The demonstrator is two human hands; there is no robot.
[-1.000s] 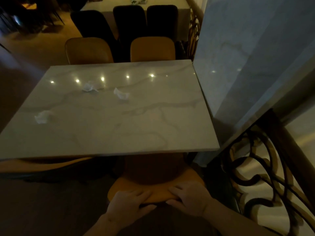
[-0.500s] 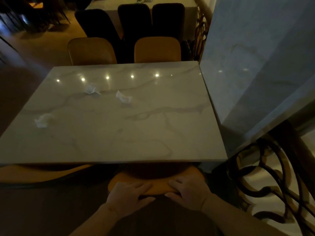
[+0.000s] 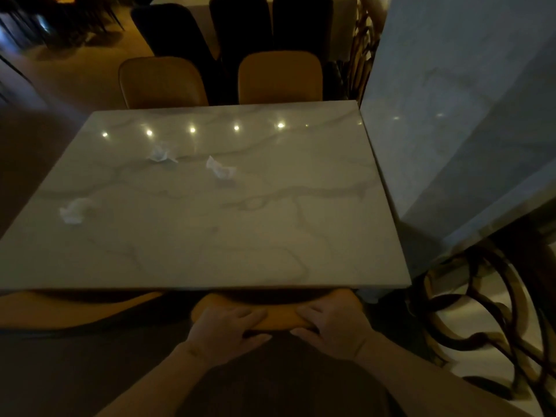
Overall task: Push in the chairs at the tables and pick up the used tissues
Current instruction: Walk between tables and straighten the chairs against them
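A grey marble table [image 3: 270, 236] fills the middle of the view. Three crumpled white tissues lie on it: one at the left [image 3: 73, 210], one further back [image 3: 161, 155], one near the middle [image 3: 221, 170]. At the near edge, the top of an orange chair's backrest [image 3: 279, 317] shows just under the tabletop. My left hand [image 3: 224, 332] and my right hand [image 3: 331, 326] both grip that backrest top, fingers over the front and thumbs behind. The chair's seat is hidden beneath the table.
Another orange chair [image 3: 60, 308] sits at the near left, partly under the table. Two orange chairs [image 3: 162, 82] [image 3: 279, 76] stand at the far side, dark chairs [image 3: 240, 28] behind them. A marble wall [image 3: 451, 115] and an ornate metal railing [image 3: 481, 311] close off the right.
The orange chair under my hands has slid forward beneath the table; less of its backrest shows now. My hands have moved closer to the table's edge. The tissues have not moved.
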